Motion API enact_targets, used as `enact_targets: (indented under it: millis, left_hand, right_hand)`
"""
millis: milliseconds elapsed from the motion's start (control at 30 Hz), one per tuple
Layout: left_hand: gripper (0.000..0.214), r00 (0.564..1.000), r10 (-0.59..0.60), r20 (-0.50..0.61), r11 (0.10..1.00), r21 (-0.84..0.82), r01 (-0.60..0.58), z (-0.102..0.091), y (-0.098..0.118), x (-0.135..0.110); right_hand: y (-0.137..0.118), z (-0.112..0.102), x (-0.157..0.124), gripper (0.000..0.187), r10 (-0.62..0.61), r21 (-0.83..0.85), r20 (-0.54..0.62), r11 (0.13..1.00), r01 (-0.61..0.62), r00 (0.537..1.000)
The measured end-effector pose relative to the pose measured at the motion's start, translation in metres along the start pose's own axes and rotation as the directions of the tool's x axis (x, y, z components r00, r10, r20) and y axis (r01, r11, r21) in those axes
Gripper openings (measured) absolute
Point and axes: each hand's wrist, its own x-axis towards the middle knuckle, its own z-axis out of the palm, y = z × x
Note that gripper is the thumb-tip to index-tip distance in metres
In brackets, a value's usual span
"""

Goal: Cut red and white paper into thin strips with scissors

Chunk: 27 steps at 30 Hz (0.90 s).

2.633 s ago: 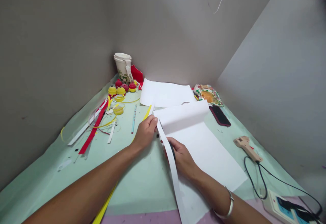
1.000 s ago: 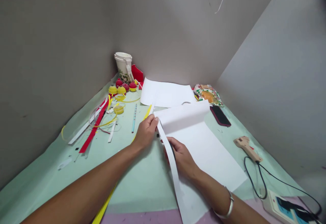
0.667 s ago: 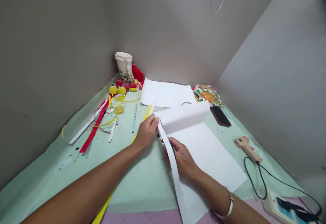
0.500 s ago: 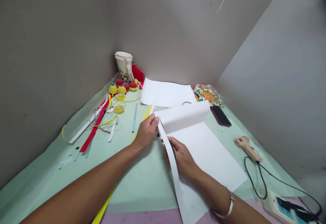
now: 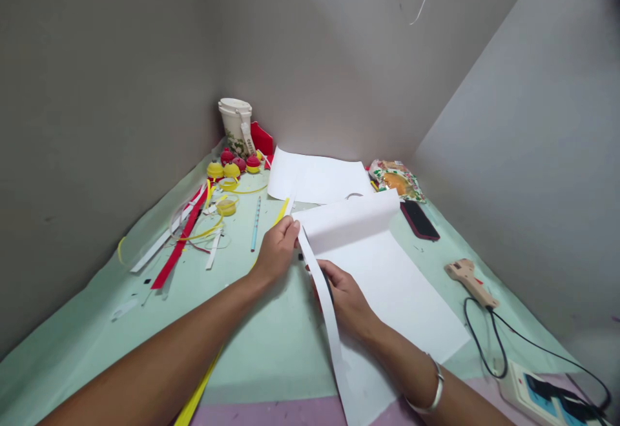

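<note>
A large white paper sheet (image 5: 392,297) lies in front of me, its far edge curled up. My left hand (image 5: 277,245) pinches the sheet's far left corner, where a long narrow white strip (image 5: 325,303) begins. That strip, cut along the sheet's left side, hangs down toward me over the table edge. My right hand (image 5: 346,297) is closed round scissors (image 5: 329,286), of which only part of the dark handle shows; the blades are mostly hidden behind the strip and paper. A long yellow strip (image 5: 201,387) runs under my left arm.
Red and white strips (image 5: 181,245) and a pencil (image 5: 256,224) lie left. Red-yellow balls (image 5: 231,169) sit by a white bucket (image 5: 237,126). Another white sheet (image 5: 317,177) is behind. At right are a phone (image 5: 420,221), a glue gun (image 5: 472,283) with cord, and a power strip (image 5: 527,390).
My left hand has shifted very slightly left and toward me with the paper corner. My right hand and the scissors stay almost in place.
</note>
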Motion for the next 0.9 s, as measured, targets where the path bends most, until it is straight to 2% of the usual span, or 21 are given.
enact_targets:
  millis: [433,900]
  left_hand:
    - [0.034,1.000,0.013,0.025,1.000,0.005,-0.013,0.0003,0.0030,-0.0005]
    - [0.035,1.000,0.006,0.025,1.000,-0.004,-0.006,0.0005,0.0027,-0.0006]
  right_hand:
    - [-0.0017,-0.0002,-0.0004,0.031,0.006,-0.064,-0.025,0.998,-0.008,1.000]
    - [-0.0012,0.0021,-0.0014,0.030,0.009,0.014,-0.019,1.000,-0.009,1.000]
